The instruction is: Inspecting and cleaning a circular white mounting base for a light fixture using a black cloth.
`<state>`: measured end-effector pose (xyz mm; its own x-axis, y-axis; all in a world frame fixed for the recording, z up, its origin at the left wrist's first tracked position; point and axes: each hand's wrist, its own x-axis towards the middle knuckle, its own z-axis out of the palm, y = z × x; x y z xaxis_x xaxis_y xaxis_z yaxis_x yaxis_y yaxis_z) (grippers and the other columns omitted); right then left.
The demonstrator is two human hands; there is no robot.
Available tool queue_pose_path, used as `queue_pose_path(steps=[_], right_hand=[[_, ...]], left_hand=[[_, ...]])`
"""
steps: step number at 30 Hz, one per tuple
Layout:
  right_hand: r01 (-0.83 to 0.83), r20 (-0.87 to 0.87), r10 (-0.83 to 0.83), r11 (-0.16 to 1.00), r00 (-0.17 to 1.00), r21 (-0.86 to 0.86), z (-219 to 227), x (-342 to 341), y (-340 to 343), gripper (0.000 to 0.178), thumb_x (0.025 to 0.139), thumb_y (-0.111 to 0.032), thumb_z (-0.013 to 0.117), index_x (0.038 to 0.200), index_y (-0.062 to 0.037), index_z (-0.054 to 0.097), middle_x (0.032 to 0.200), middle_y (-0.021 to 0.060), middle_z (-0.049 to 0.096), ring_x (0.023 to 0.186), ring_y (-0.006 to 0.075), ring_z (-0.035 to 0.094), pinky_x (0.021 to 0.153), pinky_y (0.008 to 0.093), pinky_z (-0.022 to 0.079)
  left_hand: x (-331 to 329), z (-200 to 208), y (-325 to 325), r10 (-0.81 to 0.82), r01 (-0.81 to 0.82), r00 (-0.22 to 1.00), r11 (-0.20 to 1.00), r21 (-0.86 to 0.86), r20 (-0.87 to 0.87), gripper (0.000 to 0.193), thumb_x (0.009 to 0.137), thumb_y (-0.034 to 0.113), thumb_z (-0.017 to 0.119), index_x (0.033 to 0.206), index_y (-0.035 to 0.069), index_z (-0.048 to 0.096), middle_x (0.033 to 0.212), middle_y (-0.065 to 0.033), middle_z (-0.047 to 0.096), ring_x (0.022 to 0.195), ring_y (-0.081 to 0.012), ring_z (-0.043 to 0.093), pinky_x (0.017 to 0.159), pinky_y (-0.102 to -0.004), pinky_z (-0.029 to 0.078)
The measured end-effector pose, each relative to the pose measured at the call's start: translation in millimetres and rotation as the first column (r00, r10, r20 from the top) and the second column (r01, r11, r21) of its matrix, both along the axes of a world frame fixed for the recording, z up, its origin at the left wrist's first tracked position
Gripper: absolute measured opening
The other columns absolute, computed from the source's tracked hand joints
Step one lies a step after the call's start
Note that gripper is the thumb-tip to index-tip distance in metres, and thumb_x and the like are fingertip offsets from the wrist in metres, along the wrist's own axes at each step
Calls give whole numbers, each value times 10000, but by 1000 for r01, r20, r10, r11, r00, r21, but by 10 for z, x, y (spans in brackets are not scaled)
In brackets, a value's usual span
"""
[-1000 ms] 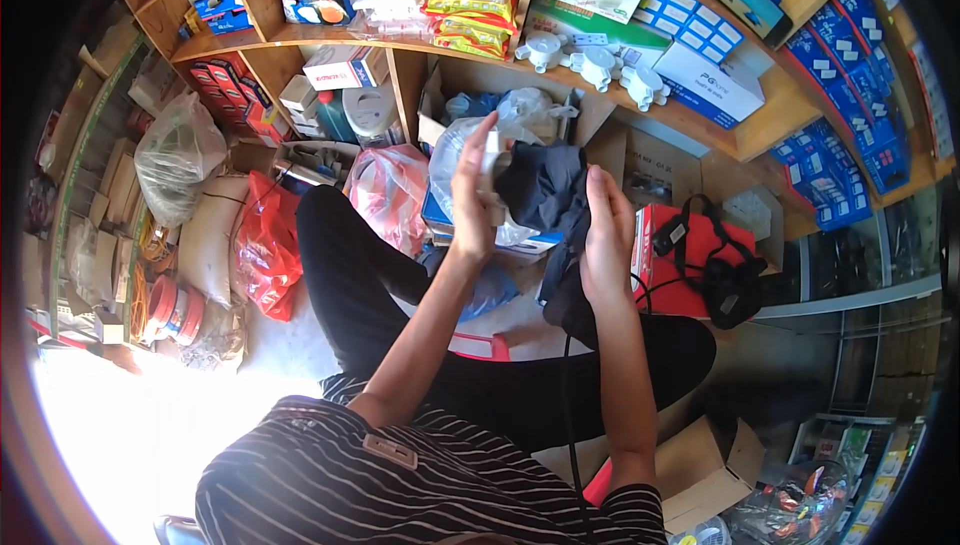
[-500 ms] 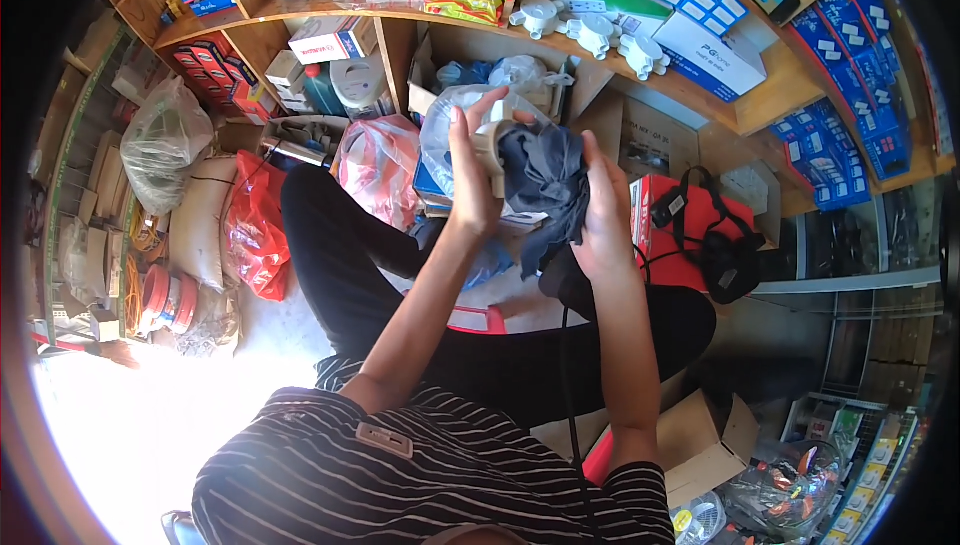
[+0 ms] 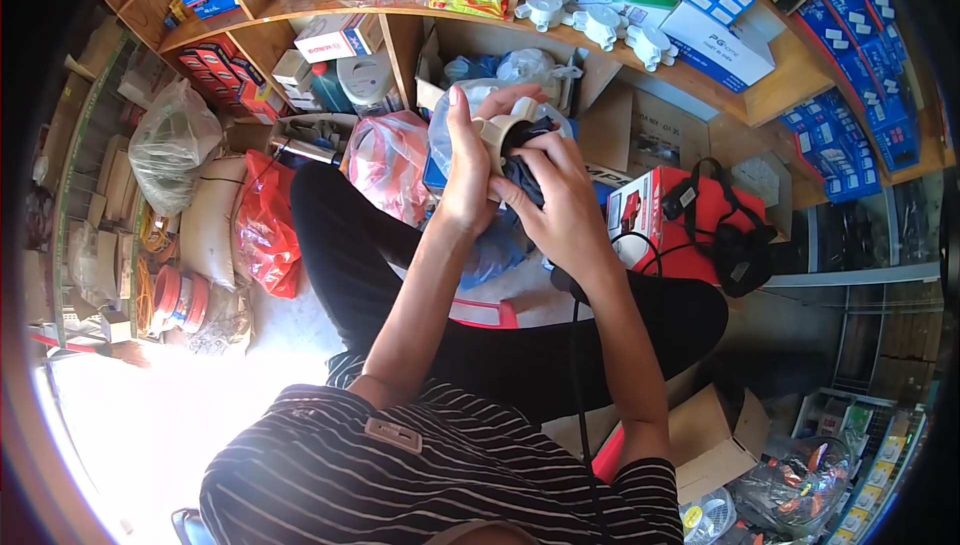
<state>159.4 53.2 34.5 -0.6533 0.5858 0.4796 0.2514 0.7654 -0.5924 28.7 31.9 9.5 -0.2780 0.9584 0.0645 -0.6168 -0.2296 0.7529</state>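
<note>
Right hand (image 3: 562,203) shifted leftward, clutching dark cloth (image 3: 523,174), left hand (image 3: 468,177) grasping cream fitting (image 3: 511,131) (partly hidden)

A cream plastic fitting (image 3: 515,132) is held in the left hand (image 3: 468,170), and a dark cloth (image 3: 525,181) is pressed against it by the right hand (image 3: 556,195). To the left, a pink bag (image 3: 385,167) and a red bag (image 3: 268,233) are seen. A black strapped device (image 3: 746,269) is laid on a red box (image 3: 680,255) (to the right). Above, white round fittings (image 3: 601,27) are lined up on a wooden shelf (image 3: 800,75).
</note>
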Motion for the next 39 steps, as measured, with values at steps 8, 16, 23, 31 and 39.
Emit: queue_pose_path(steps=[8, 16, 23, 31, 39], right_hand=[[-86, -91, 59, 940, 994, -330, 54, 165, 251, 338, 952, -292, 724, 1033, 22, 629, 994, 71, 598, 934, 176, 574, 858, 314, 454], [-14, -142, 29, 994, 989, 104, 112, 217, 135, 308, 920, -184, 700, 1151, -4, 606, 1171, 177, 601, 1091, 382, 588, 931, 430, 479], [-152, -50, 150, 988, 987, -25, 87, 225, 35, 530, 840, -110, 756, 1325, -29, 560, 1275, 159, 559, 1199, 382, 572, 1015, 447, 483], [-115, 15, 114, 966, 993, 231, 104, 220, 76, 379, 723, -72, 778, 1070, -14, 634, 1164, 119, 618, 1135, 328, 603, 970, 410, 511], [-56, -127, 82, 979, 988, 195, 118, 294, 131, 264, 749, -92, 766, 949, -14, 612, 960, 118, 596, 964, 339, 587, 825, 430, 514]], left_hand=[[186, 7, 120, 140, -126, 973, 989, 82, -186, 876, 1007, 728, 123, 1360, 23, 503, 1334, -157, 567, 1162, -285, 609, 1045, -413, 470], [-34, 31, -14, -79, 102, 981, 986, -128, 176, 921, 971, 790, 155, 1286, 31, 571, 1248, -131, 620, 1096, -252, 647, 852, -350, 551], [-189, 249, -168, -247, 291, 899, 954, -72, 362, 916, 941, 813, 264, 1373, 37, 489, 1446, -157, 502, 1324, -364, 529, 426, -274, 555], [-128, 550, -333, -142, 92, 975, 958, -271, -172, 833, 985, 771, 177, 1358, 106, 514, 1352, -43, 585, 808, -67, 552, 391, -171, 281], [-42, 371, -301, -165, 33, 610, 983, -183, -775, 721, 1071, 605, 269, 1472, 23, 415, 1285, -151, 576, 1258, -276, 521, 1088, -399, 382]])
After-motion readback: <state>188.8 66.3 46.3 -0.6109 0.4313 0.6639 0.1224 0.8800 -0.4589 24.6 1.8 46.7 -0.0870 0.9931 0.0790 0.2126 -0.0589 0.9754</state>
